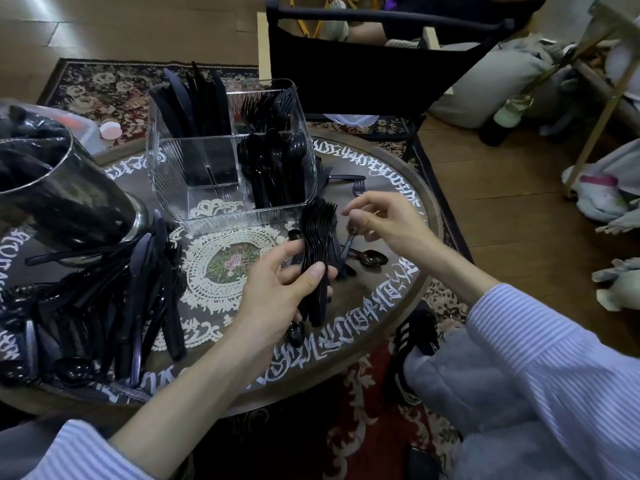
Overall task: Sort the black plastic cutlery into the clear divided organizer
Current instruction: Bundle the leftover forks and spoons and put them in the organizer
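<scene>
My left hand [277, 289] grips a stacked bundle of black forks [317, 244], tines up, just in front of the clear divided organizer [221, 209]. My right hand [381, 223] pinches the end of one black piece of cutlery [347, 245] that hangs down to the table beside the bundle. The organizer holds knives [194, 98] at the back left, forks [266, 105] at the back right and spoons [277, 161] at the front right. Its front left compartment shows no cutlery. A black spoon [372, 258] lies under my right hand.
A big heap of loose black cutlery [114, 299] lies at the left of the round table [381, 306], beside a shiny metal cup [62, 195]. A fork [358, 187] lies right of the organizer. A black chair [363, 71] stands behind the table.
</scene>
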